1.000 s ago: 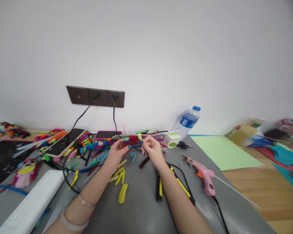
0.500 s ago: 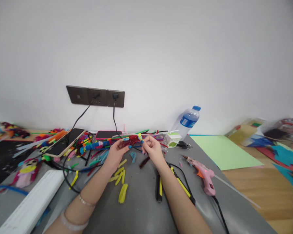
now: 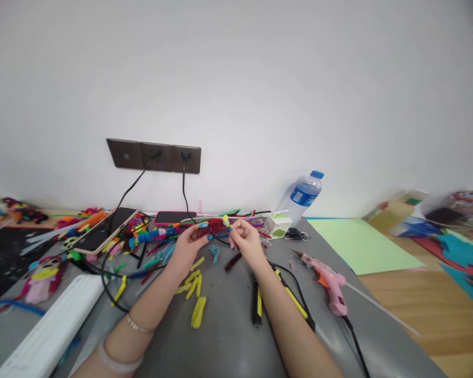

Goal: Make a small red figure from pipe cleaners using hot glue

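The grey tabletop (image 3: 228, 341) spreads widest, and at its right lies a pink glue gun (image 3: 333, 286), just out of the right forearm's way. Next in size come the 2 hands, raised near the wall: the left hand (image 3: 187, 245) pinches one end of a glittery red piece (image 3: 212, 227), and the right hand (image 3: 246, 240) has its fingers closed at the other end. So the piece sits between them – over the tabletop's far side, I'd judge, rather than resting on it. It looks feather-light and bendy, more likely to crumple than slip; a soft pinch at the 2 ends should suit it, leaving the middle unsquashed. Smallest is the yellow bit (image 3: 226, 220) at the right end – whether the fingers press on it, I can't tell from here. I'd treat that join as the fragile spot.
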`<state>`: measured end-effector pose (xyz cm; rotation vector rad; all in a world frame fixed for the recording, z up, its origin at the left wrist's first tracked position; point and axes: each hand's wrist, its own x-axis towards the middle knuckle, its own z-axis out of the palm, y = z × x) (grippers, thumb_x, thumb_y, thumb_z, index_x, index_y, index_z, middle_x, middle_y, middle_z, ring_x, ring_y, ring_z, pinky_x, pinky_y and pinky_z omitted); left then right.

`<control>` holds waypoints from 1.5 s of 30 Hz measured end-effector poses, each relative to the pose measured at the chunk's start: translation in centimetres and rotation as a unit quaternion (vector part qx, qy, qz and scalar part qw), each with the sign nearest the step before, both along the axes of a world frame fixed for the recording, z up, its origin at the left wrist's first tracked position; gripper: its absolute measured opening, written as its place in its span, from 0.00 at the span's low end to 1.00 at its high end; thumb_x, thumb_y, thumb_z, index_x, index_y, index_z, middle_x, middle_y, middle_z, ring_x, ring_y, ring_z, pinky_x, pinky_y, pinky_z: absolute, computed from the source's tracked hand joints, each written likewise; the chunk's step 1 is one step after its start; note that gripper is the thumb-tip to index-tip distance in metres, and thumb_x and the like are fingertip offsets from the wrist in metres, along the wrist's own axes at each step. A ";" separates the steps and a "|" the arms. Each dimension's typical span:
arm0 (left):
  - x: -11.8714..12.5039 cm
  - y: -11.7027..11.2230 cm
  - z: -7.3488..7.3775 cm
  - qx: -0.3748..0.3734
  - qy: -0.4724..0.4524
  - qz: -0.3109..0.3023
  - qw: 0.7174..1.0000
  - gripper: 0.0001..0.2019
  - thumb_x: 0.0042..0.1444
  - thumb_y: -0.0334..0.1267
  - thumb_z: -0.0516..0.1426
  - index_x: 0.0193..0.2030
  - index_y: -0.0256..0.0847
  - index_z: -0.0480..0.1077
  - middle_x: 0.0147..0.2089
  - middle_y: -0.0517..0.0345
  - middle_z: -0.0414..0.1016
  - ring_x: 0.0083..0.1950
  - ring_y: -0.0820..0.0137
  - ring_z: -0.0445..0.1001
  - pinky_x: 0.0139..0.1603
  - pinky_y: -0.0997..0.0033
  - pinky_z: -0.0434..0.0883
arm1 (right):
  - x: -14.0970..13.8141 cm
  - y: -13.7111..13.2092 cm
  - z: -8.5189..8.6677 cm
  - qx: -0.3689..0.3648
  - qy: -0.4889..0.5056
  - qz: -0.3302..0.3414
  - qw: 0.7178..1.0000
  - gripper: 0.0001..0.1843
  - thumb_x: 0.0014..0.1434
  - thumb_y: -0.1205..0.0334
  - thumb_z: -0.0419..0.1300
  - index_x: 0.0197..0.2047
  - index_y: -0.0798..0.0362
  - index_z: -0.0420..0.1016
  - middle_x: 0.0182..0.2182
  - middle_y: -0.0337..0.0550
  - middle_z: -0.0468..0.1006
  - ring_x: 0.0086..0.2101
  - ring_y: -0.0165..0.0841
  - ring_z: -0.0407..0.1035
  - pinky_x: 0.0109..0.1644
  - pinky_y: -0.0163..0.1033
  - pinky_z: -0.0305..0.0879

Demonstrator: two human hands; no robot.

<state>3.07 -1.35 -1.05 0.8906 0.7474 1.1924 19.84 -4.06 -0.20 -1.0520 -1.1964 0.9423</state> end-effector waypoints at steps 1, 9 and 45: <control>0.0 0.0 0.0 0.000 0.000 -0.001 1.000 0.19 0.36 0.34 0.71 0.38 0.37 0.78 0.41 0.52 0.82 0.44 0.66 0.77 0.51 0.67 0.71 | 0.0 0.0 0.0 0.000 -0.001 0.000 1.000 0.15 0.53 0.52 0.63 0.29 0.50 0.62 0.12 0.30 0.68 0.13 0.23 0.56 0.19 0.29 0.52; 0.0 0.0 0.1 0.002 0.004 -0.003 1.000 0.18 0.36 0.34 0.71 0.38 0.37 0.78 0.41 0.52 0.82 0.44 0.66 0.77 0.51 0.66 0.71 | 0.1 0.0 -0.2 0.001 0.003 0.006 1.000 0.15 0.54 0.52 0.63 0.29 0.50 0.62 0.12 0.30 0.68 0.13 0.23 0.55 0.19 0.29 0.52; -0.1 0.0 -0.1 0.013 0.016 -0.010 1.000 0.20 0.37 0.36 0.71 0.40 0.38 0.79 0.45 0.51 0.82 0.47 0.64 0.77 0.53 0.65 0.71 | 0.1 0.1 0.0 -0.002 0.003 0.001 1.000 0.16 0.53 0.51 0.64 0.29 0.50 0.61 0.12 0.29 0.67 0.13 0.23 0.55 0.19 0.30 0.51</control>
